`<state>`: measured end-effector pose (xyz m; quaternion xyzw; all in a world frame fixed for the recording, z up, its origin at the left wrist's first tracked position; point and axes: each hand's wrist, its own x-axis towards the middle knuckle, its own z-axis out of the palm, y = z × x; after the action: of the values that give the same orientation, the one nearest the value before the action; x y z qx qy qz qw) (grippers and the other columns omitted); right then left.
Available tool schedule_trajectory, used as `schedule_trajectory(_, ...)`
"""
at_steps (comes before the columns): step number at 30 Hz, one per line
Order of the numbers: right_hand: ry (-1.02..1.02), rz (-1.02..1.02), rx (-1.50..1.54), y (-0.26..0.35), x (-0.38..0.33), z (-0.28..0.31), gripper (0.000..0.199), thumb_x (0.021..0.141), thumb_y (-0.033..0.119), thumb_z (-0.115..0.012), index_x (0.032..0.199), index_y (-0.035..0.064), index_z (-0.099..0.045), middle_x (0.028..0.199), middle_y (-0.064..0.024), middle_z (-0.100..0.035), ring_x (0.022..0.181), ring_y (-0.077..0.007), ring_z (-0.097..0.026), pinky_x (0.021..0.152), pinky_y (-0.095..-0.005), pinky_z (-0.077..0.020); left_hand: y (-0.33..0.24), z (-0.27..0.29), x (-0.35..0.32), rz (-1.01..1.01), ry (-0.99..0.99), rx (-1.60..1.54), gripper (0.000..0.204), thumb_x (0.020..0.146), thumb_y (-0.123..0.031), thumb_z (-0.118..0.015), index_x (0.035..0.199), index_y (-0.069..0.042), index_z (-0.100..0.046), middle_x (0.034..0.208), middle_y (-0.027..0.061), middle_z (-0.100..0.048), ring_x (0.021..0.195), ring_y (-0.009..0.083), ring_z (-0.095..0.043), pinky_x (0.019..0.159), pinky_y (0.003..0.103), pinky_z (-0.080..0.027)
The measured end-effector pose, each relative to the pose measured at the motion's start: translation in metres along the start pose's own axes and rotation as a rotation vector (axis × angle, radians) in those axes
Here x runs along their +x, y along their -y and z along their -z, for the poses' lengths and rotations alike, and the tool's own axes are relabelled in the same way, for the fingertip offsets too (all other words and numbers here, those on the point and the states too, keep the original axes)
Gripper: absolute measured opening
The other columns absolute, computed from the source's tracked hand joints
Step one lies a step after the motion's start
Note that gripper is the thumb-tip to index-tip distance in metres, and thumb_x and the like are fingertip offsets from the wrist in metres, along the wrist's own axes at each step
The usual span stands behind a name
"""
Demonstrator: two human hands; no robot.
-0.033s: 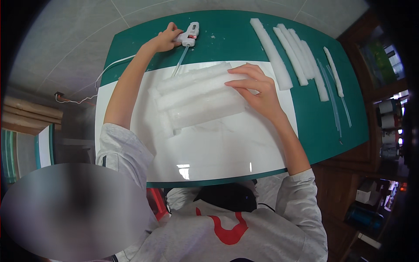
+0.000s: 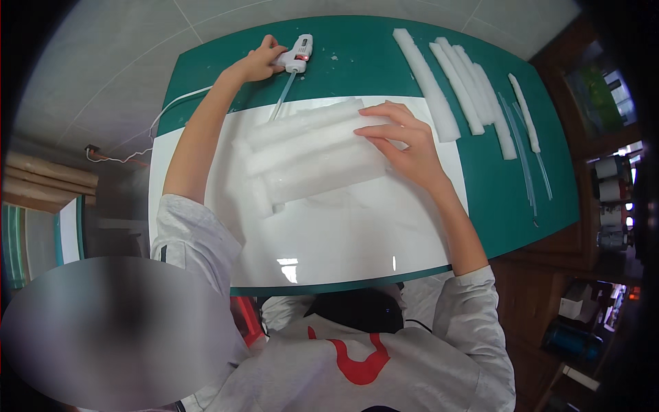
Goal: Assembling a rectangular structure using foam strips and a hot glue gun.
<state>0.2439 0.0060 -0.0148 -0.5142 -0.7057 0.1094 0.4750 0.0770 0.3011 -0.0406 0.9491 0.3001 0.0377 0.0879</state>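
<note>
At the far left of the table, my left hand is closed on the handle of a white hot glue gun. The gun lies on the green surface with a clear glue stick poking out of its rear. In the middle, several white foam strips lie side by side, with another foam piece across their left ends. My right hand grips the right end of one strip between thumb and fingers. The palm hides the far ends of these strips.
A glossy white board covers the near part of the green table. More foam strips lie at the right, beside clear glue sticks. The gun's white cord runs off the left edge. Dark shelving stands beyond the right side.
</note>
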Motion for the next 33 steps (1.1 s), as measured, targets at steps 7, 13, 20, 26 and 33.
schedule_trajectory(7, 0.039, 0.074, -0.009, -0.010, -0.001, 0.009, 0.025, 0.069, -0.006, -0.051, 0.087, 0.0070, -0.063, 0.097, -0.0068, -0.057, 0.087, -0.0218, -0.054, 0.084, -0.0305, -0.0400, 0.006, 0.006, -0.007, -0.040, 0.014, -0.111, 0.046, 0.072, -0.004, -0.053, 0.117, -0.006, -0.042, 0.108, 0.0106, -0.035, 0.098, 0.0247, -0.043, 0.085, 0.029, -0.036)
schedule_trajectory(13, -0.073, -0.112, 0.119, -0.015, -0.002, 0.025, 0.022, 0.072, -0.004, -0.052, 0.088, 0.0061, -0.062, 0.097, -0.0071, -0.057, 0.091, -0.0194, -0.052, 0.080, -0.0289, -0.0404, 0.001, 0.006, -0.009, -0.036, 0.030, -0.038, 0.051, 0.069, 0.001, -0.047, 0.118, -0.010, -0.042, 0.110, 0.0098, -0.038, 0.100, 0.0246, -0.042, 0.089, 0.031, -0.033)
schedule_trajectory(20, -0.042, -0.146, 0.133, -0.023, -0.005, 0.030, 0.020, 0.069, -0.002, -0.057, 0.087, 0.0054, -0.063, 0.092, -0.0053, -0.055, 0.090, -0.0168, -0.051, 0.077, -0.0261, -0.0406, -0.057, 0.080, -0.099, -0.116, -0.609, -0.633, 0.039, 0.069, -0.001, -0.046, 0.108, -0.007, -0.050, 0.108, 0.0057, -0.048, 0.102, 0.0161, -0.044, 0.083, 0.030, -0.036)
schedule_trajectory(26, 0.002, -0.147, 0.139, -0.016, -0.005, 0.025, 0.018, 0.069, -0.003, -0.058, 0.085, 0.0042, -0.063, 0.093, -0.0053, -0.054, 0.090, -0.0168, -0.050, 0.077, -0.0256, -0.0403, -0.091, 0.089, -0.233, 0.287, -0.463, -0.883, 0.027, 0.078, -0.010, -0.045, 0.103, -0.005, -0.053, 0.094, 0.0044, -0.052, 0.086, 0.0091, -0.050, 0.062, 0.023, -0.042)
schedule_trajectory(33, -0.008, -0.136, 0.091, -0.017, -0.005, 0.020, 0.016, 0.069, -0.001, -0.059, 0.084, 0.0048, -0.063, 0.093, -0.0049, -0.055, 0.090, -0.0166, -0.051, 0.076, -0.0256, -0.0408, -0.120, 0.018, -0.243, 0.591, -0.285, -1.139, 0.037, 0.084, -0.026, -0.043, 0.112, -0.003, -0.044, 0.097, 0.0073, -0.049, 0.085, 0.0127, -0.051, 0.072, 0.025, -0.044)
